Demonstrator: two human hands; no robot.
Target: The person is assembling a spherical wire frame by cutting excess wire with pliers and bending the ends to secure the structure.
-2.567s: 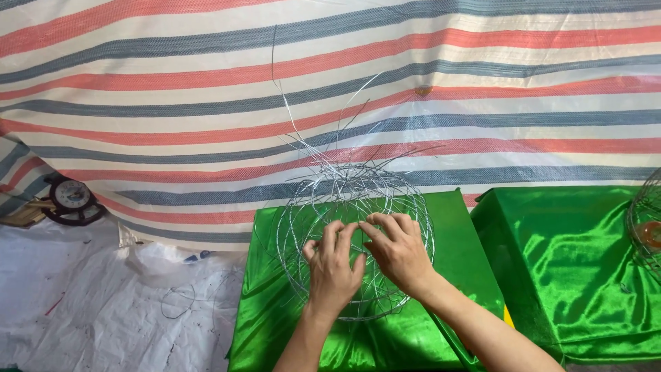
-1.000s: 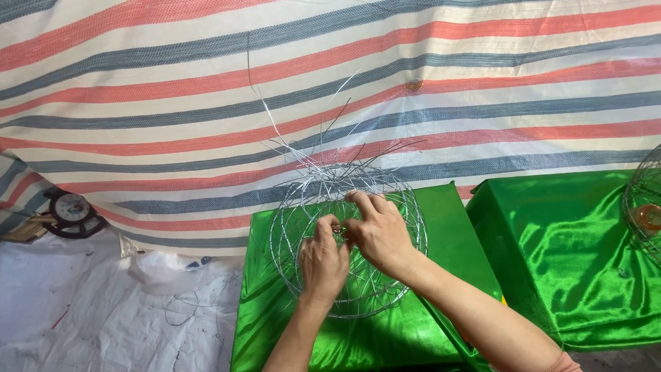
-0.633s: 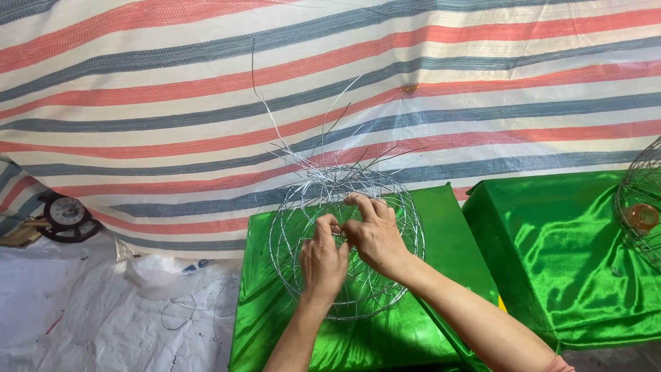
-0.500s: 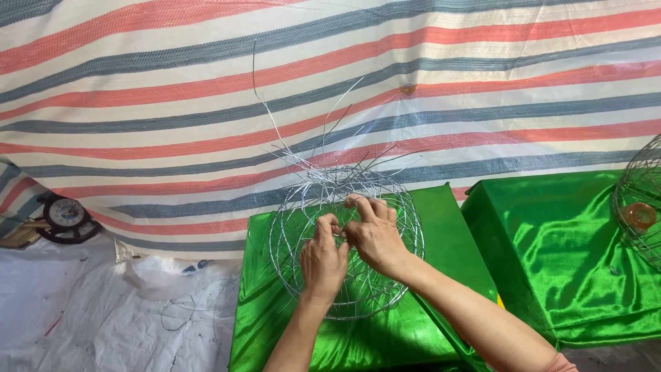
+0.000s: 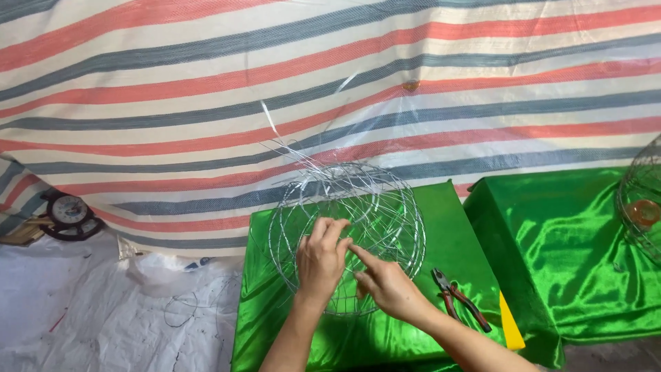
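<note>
Thin silvery wire, bent into hoops and ribs, makes up the round wire frame (image 5: 346,234) standing on the green satin-covered surface (image 5: 454,227). It looks light and springy rather than stiff: the ribs would probably flex under a firm squeeze, and the loose wire ends (image 5: 289,148) sticking up from its top look sharp enough to prick. The safest places to take it seem to be the crossings where ribs meet a hoop, since a single strand would likely bend or slip between the fingertips.

The left hand (image 5: 321,260) is pressed against the near side of the frame, fingers curled over its wires and closed on them. The right hand (image 5: 387,288) sits just beside it, lower and to the right, with the forefinger and thumb stretched toward the same spot; whether that grip is pinching a strand or only touching it cannot be told. The frame therefore lies directly ahead of and around both hands, its bulk rising above the knuckles and reaching away from the person.

A pair of red-handled pliers (image 5: 458,297) rests on the satin, near the right wrist. A second wire cage (image 5: 640,200) stands well apart at the right edge, and a striped tarpaulin (image 5: 206,83) hangs behind.
</note>
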